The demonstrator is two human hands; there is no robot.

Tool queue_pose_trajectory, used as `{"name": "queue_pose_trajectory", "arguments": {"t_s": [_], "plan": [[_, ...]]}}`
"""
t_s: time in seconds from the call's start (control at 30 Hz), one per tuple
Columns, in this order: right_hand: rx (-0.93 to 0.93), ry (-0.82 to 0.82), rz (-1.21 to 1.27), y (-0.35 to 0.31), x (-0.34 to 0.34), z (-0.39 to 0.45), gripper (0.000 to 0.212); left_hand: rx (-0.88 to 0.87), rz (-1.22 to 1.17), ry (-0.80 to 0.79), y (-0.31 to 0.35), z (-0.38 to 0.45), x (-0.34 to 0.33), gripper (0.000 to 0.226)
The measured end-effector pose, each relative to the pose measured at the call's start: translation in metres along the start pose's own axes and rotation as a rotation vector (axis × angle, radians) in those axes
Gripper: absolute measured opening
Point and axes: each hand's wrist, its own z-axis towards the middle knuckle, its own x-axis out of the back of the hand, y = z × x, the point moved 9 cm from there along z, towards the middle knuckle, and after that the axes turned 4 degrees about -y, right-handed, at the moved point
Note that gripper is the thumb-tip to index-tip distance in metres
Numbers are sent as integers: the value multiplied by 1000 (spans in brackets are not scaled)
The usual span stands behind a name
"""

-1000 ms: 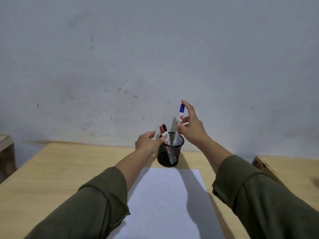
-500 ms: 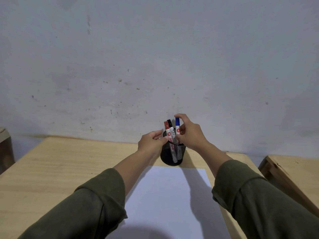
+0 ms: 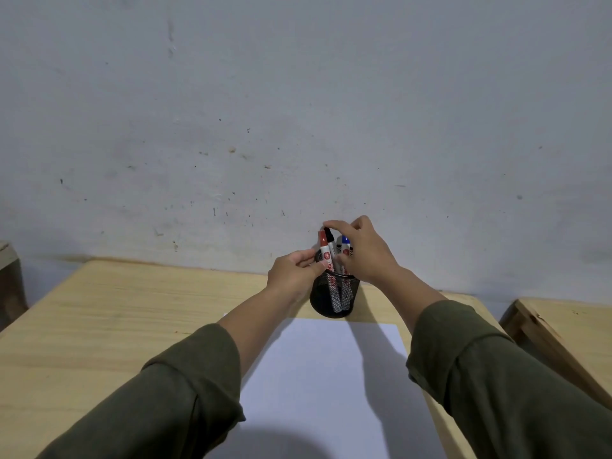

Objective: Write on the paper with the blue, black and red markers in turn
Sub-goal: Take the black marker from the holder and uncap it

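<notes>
A black mesh pen cup (image 3: 334,301) stands at the far edge of the white paper (image 3: 324,376). The red marker (image 3: 323,248), black marker (image 3: 330,239) and blue marker (image 3: 345,241) stand upright in it. My left hand (image 3: 293,270) holds the cup's rim on its left side. Over the cup, my right hand (image 3: 367,253) has its index fingertip on the black marker's cap and its thumb against the barrel. That hand partly hides the blue marker.
The paper lies on a light wooden table (image 3: 116,309) pushed against a grey wall (image 3: 298,111). A second wooden surface (image 3: 563,326) stands close on the right, and a wooden piece (image 3: 8,276) shows at the left edge.
My right hand lowered the blue marker into the cup, let it go and shifted left onto the black marker. My left hand kept holding the cup.
</notes>
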Motion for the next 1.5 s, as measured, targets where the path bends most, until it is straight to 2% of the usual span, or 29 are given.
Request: {"name": "queue_pose_trajectory", "arguments": {"t_s": [0.2, 0.33, 0.43, 0.67, 0.87, 1.0, 1.17, 1.27, 1.37, 1.5], "plan": [[48, 198, -24, -9, 15, -6, 39, -8, 5, 1, 2, -2, 0, 44], [8, 188, -24, -7, 14, -4, 33, -2, 37, 24, 3, -4, 1, 45], [-68, 211, 111, 1, 18, -3, 29, -3, 63, 36, 6, -7, 1, 46], [-23, 346, 505, -19, 66, -11, 41, -30, 186, 102, 25, -22, 8, 49], [14, 390, 695, -49, 100, -32, 51, -135, 156, 225, 67, -46, 28, 35], [48, 292, 812, -72, 100, -56, 54, -264, 109, 232, 105, -75, 33, 29], [61, 172, 900, -98, 88, -98, 53, -345, 72, 51, 132, -119, 24, 30], [67, 130, 925, -114, 84, -123, 50, -359, 57, 6, 136, -145, 25, 24], [57, 31, 963, -132, 81, -147, 52, -327, -25, 76, 129, -166, 39, 15], [25, -204, 960, -148, 69, -177, 54, -218, -187, 299, 108, -186, 79, 10]]}}
